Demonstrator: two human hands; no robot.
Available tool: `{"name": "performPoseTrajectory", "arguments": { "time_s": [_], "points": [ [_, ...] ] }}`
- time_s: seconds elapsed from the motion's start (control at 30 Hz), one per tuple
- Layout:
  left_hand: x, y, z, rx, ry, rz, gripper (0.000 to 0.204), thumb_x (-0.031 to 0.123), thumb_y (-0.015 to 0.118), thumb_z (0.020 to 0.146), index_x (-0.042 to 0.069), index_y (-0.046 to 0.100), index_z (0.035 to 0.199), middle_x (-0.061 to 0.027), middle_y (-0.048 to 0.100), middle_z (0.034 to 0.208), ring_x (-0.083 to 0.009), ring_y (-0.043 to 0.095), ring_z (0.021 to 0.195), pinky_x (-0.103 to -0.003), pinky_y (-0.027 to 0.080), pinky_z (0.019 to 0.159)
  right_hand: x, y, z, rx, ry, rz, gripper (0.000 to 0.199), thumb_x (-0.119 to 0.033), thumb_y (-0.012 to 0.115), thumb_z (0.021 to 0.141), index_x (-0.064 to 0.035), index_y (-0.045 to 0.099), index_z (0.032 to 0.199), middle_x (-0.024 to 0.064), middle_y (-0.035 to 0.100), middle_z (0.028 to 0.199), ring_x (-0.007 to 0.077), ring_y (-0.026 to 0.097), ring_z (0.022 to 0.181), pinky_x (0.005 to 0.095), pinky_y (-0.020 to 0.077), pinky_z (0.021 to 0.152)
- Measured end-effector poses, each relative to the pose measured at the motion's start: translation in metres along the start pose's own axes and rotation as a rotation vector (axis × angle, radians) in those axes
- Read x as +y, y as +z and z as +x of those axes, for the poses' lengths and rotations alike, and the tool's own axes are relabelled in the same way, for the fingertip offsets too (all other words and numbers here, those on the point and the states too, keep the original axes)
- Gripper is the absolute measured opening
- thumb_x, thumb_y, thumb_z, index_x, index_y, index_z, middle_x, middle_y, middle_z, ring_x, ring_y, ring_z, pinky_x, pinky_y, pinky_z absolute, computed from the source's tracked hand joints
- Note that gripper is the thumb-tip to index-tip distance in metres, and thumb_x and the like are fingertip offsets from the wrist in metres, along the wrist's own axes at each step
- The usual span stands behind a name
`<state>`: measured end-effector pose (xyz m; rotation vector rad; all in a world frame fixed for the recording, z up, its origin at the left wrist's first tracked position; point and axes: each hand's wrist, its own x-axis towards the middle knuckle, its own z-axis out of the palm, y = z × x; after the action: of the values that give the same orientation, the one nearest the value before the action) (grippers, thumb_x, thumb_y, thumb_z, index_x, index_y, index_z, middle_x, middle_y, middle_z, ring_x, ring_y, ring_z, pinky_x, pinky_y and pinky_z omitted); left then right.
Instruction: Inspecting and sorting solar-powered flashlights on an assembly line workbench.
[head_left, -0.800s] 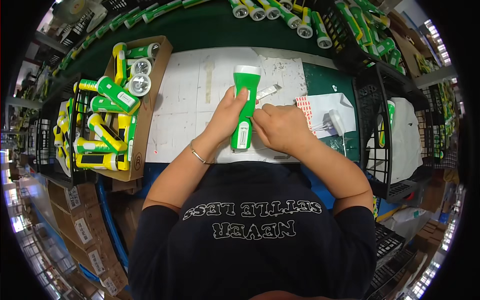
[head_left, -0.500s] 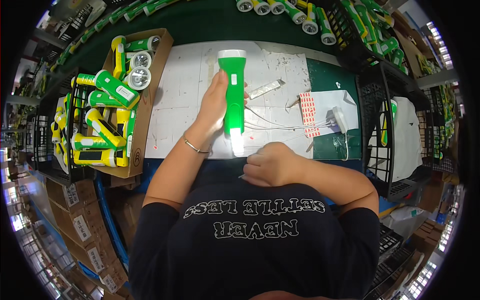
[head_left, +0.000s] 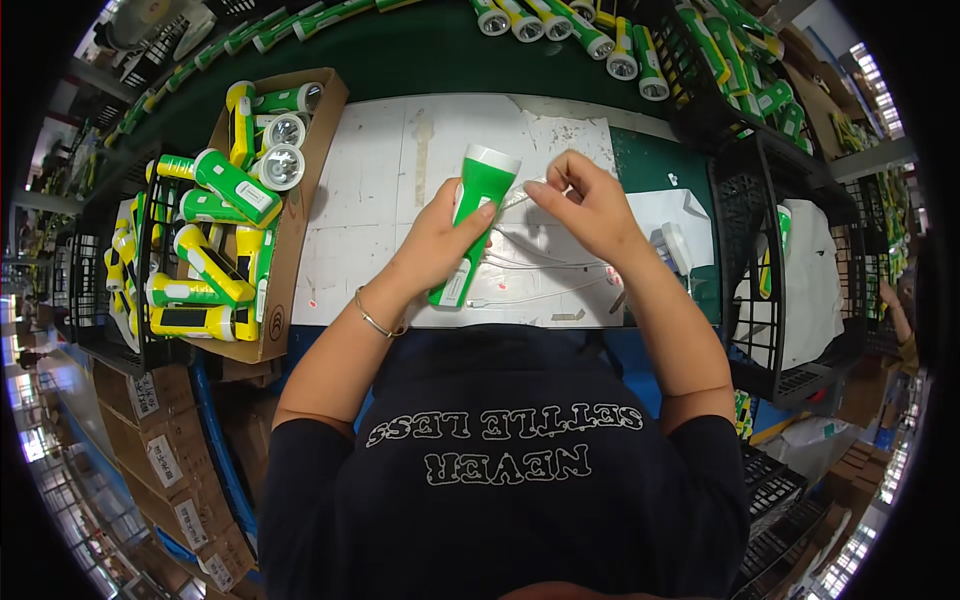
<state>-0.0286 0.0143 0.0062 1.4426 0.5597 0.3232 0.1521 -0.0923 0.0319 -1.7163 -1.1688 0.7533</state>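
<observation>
My left hand [head_left: 437, 240] is wrapped round a green flashlight [head_left: 485, 185] with a white head. It is tilted over the white work sheet, its head toward the far side and its tail toward me. The pale panel near the tail is unlit. Just right of the flashlight's head, my right hand [head_left: 590, 210] is raised with thumb and fingers curled together. Whatever is between those fingertips is too small to make out. A flat silvery strip [head_left: 515, 196] lies partly hidden behind the hands. Thin white cables [head_left: 540, 266] run across the sheet below.
At left, a cardboard box [head_left: 312, 165] holds several green and yellow flashlights, beside a black crate [head_left: 150, 290]. A white charger plug [head_left: 676, 246] lies at right, near another black crate [head_left: 770, 330]. Flashlights [head_left: 622, 62] line the far edge.
The flashlight has tilted and come nearer me, and its bright tail panel has gone dark. My right hand has moved from near my chest up beside the flashlight's head; its forearm now hides the red-dotted sheet.
</observation>
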Motion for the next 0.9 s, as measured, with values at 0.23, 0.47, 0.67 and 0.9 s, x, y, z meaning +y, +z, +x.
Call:
{"name": "performPoseTrajectory", "arguments": {
  "time_s": [0.23,0.47,0.67,0.9],
  "points": [
    [0.025,-0.023,-0.02,-0.069,0.406,0.887,0.041,0.018,0.065,0.077,0.002,0.05,0.111,-0.0184,0.059,0.102,-0.0344,0.058,0.093,-0.038,0.047,0.08,-0.009,-0.012,0.001,-0.33,-0.036,0.058,0.062,-0.023,0.076,0.07,-0.0137,0.048,0.125,-0.0026,0.051,0.082,0.0038,0.037,0.063,0.0178,0.0308,0.056],
    [0.031,-0.063,-0.041,-0.181,0.143,0.984,0.042,0.014,0.068,0.072,0.002,0.052,0.109,-0.0157,0.061,0.096,-0.0304,0.06,0.089,-0.034,0.047,0.08,-0.004,-0.015,-0.003,-0.286,-0.046,0.256,0.063,-0.018,0.079,0.068,-0.0183,0.05,0.124,-0.0003,0.051,0.093,0.0014,0.025,0.054,0.017,0.0251,0.048],
    [0.023,-0.037,-0.032,-0.172,0.062,0.502,0.057,0.023,0.068,0.075,0.0,0.045,0.121,-0.0193,0.06,0.105,-0.0279,0.059,0.099,-0.034,0.045,0.085,0.009,0.021,0.002,-0.188,0.04,0.518,0.062,-0.012,0.076,0.072,-0.0124,0.043,0.125,0.0005,0.056,0.088,-0.0009,0.04,0.057,0.0148,0.0324,0.053],
    [-0.001,-0.024,-0.019,-0.002,0.001,0.218,0.067,0.025,0.069,0.076,0.001,0.035,0.128,-0.0166,0.057,0.107,-0.0236,0.058,0.096,-0.032,0.045,0.085,0.047,0.057,0.001,0.078,-0.186,-0.616,0.025,-0.03,0.061,0.08,-0.0098,0.06,0.094,0.0098,0.062,0.084,0.0283,0.062,0.076,0.0386,0.0492,0.065]
  ]
}}
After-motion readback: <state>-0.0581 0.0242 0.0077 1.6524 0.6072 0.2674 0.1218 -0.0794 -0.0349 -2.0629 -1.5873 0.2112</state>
